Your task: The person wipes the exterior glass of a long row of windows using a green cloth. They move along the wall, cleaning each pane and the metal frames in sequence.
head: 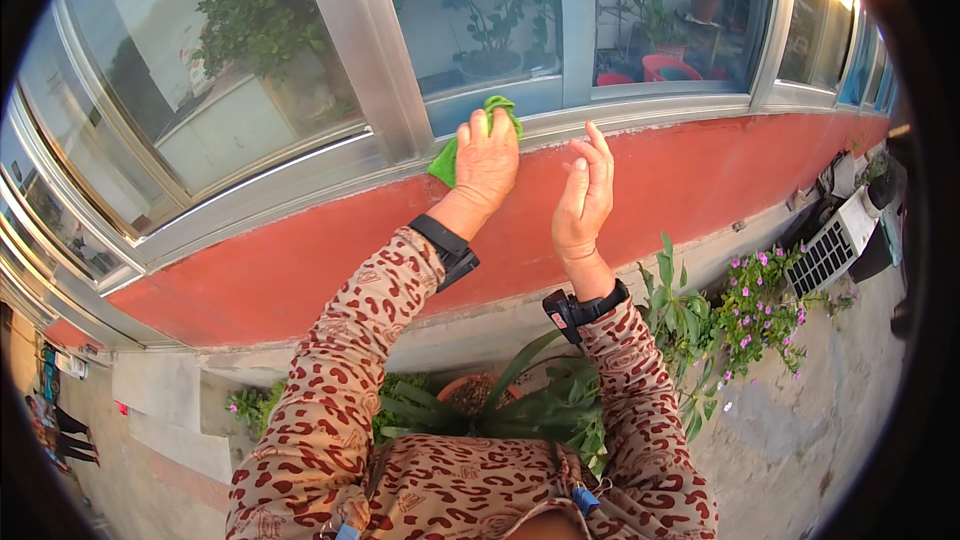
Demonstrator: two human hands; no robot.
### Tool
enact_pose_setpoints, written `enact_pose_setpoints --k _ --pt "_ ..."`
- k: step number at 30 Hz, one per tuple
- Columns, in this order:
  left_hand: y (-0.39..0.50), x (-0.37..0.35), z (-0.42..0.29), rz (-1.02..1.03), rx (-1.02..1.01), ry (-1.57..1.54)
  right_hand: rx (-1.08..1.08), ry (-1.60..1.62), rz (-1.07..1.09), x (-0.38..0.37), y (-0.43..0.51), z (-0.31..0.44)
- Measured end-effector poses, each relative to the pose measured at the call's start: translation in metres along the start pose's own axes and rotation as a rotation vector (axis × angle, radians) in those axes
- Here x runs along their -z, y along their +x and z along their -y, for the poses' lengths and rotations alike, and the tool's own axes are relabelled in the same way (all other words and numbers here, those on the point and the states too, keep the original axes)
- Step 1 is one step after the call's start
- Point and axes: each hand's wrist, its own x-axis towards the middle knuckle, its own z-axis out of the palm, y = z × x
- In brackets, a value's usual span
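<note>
A bright green cloth (445,162) is bunched in my left hand (487,156), pressed against the lower rail and sill of a metal window frame (397,90). Part of the cloth pokes out above my fingers and a corner hangs below them. My right hand (585,199) is raised in front of the red painted wall (675,172) under the window, holding nothing, its fingers apart and slightly curled. Glass panes (480,15) above the sill mirror foliage and show potted plants behind them. Each wrist wears a black strap.
Below the wall stand a terracotta pot (480,394) with long-leaved plants and a bush with pink flowers (757,307). A white slatted box (829,247) leans at the right. Pale steps (161,397) lie at the left, with a person (64,431) beyond them on the concrete ground.
</note>
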Motion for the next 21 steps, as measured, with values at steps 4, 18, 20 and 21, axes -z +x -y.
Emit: enact_pose_setpoints --k 4,18,20,21 --pt "0.019 0.007 -0.028 -0.121 0.062 -0.512 0.031 -0.137 0.013 -0.002 0.002 -0.001" --pt "-0.061 0.070 0.115 -0.243 0.305 -0.261 0.467 -0.347 0.229 -0.087 0.008 -0.022" --pt "-0.068 0.056 0.143 -0.301 0.290 -0.057 0.528 -0.462 0.205 -0.066 0.027 -0.048" --pt "-0.072 0.050 0.155 -0.314 0.289 0.016 0.557 -0.533 0.174 -0.050 0.039 -0.064"
